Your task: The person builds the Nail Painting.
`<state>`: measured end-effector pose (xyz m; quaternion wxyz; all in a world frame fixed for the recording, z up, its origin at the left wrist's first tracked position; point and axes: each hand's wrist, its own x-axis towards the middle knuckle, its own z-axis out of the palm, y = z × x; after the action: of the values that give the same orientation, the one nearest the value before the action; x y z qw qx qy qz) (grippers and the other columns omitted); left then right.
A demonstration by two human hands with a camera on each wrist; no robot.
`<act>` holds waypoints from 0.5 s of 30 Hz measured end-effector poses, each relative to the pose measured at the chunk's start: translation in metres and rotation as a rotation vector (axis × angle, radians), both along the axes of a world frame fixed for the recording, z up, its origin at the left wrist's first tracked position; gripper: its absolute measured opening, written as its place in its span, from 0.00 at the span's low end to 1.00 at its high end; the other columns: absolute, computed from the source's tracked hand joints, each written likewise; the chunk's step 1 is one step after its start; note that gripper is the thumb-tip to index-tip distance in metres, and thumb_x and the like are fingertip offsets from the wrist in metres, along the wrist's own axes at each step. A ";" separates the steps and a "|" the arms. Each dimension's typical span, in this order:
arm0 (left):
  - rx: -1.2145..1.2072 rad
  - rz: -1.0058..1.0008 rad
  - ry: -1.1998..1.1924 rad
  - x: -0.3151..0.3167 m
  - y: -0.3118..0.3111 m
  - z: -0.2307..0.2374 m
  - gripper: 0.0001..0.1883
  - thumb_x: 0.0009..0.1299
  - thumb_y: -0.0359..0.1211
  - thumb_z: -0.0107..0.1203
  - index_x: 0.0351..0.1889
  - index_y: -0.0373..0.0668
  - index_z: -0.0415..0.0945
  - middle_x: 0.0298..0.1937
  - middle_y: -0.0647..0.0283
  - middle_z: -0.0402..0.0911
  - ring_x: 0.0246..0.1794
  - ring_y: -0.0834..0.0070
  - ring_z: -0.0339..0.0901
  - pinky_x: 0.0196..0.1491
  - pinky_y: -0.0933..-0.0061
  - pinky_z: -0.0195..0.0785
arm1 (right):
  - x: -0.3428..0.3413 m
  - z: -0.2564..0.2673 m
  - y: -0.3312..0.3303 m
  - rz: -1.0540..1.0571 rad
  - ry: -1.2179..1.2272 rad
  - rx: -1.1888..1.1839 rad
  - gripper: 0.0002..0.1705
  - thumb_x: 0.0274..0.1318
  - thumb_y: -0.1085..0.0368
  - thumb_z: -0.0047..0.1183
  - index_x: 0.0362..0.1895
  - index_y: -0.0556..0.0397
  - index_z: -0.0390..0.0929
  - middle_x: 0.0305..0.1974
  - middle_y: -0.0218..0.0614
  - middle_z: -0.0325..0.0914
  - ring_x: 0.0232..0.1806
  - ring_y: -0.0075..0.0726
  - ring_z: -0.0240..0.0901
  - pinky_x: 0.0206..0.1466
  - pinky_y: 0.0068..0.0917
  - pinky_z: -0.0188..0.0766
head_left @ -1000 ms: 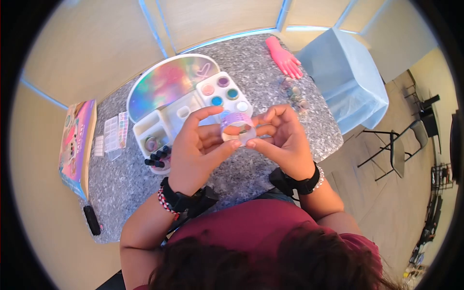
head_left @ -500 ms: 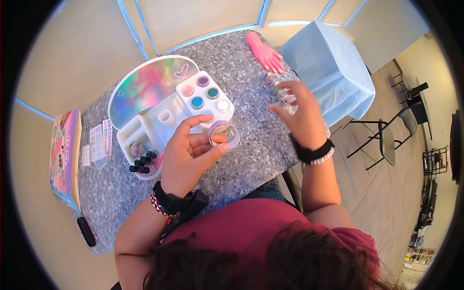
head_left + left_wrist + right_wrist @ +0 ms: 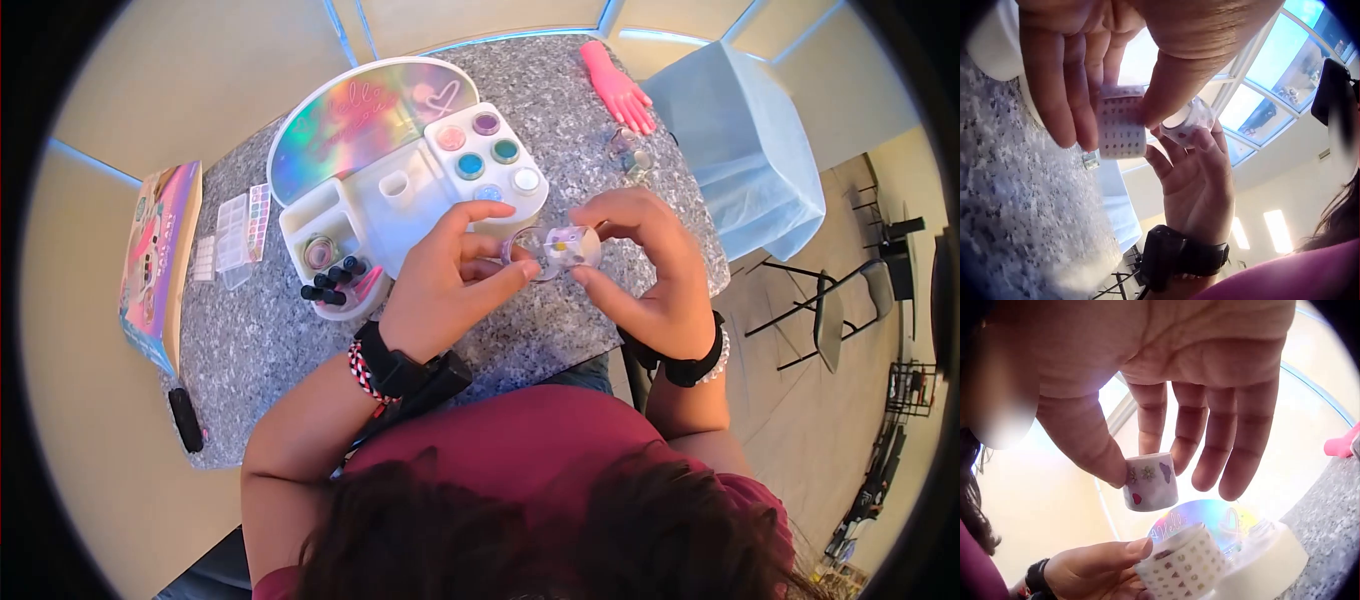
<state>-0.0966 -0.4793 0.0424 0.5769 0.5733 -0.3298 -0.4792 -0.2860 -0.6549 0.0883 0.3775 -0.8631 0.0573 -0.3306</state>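
Note:
In the head view the left hand (image 3: 450, 275) pinches a clear roll (image 3: 521, 254) of sticker tape between thumb and fingers. Rows of tiny marks cover this roll (image 3: 1121, 124) in the left wrist view. Close beside it, the right hand (image 3: 655, 270) pinches a second, smaller roll (image 3: 573, 248). Flowers, a red heart and a purple cloud shape show on that second roll (image 3: 1150, 481) in the right wrist view. Both rolls are held up above the table, side by side.
A white nail station (image 3: 405, 226) with glitter pots and dark-capped bottles stands behind the hands. Farther right lie a pink model hand (image 3: 618, 90) and small rolls (image 3: 634, 155). At left are a colourful box (image 3: 160, 265), clear trays (image 3: 232, 232) and a black case (image 3: 185, 420).
The right hand first left the patterned roll and reached toward the small rolls at the right, then came back with one. The left hand has kept its roll.

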 end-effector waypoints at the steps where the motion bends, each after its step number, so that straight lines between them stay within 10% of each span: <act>1: 0.017 -0.011 -0.048 0.000 0.000 -0.002 0.31 0.80 0.32 0.73 0.77 0.40 0.72 0.56 0.57 0.91 0.52 0.78 0.88 0.56 0.74 0.81 | 0.001 0.001 0.003 0.063 0.014 -0.073 0.26 0.57 0.74 0.76 0.60 0.55 0.86 0.53 0.42 0.88 0.53 0.47 0.85 0.53 0.39 0.83; 8: 0.133 -0.176 -0.529 -0.002 0.005 -0.010 0.28 0.81 0.38 0.73 0.71 0.33 0.78 0.57 0.56 0.92 0.48 0.77 0.89 0.51 0.71 0.85 | 0.003 -0.009 0.003 0.091 0.154 -0.096 0.22 0.59 0.73 0.75 0.58 0.49 0.88 0.54 0.43 0.85 0.54 0.52 0.85 0.57 0.42 0.84; 15: 0.125 -0.049 -0.500 0.001 0.005 -0.006 0.27 0.79 0.44 0.73 0.67 0.36 0.83 0.56 0.49 0.95 0.50 0.63 0.95 0.53 0.64 0.86 | 0.007 -0.016 0.007 0.030 0.188 -0.051 0.25 0.56 0.76 0.77 0.59 0.52 0.90 0.57 0.40 0.85 0.55 0.44 0.85 0.54 0.35 0.85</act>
<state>-0.0958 -0.4741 0.0362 0.4293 0.7003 -0.4458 -0.3558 -0.2787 -0.6476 0.0722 0.3532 -0.9004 0.0710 -0.2437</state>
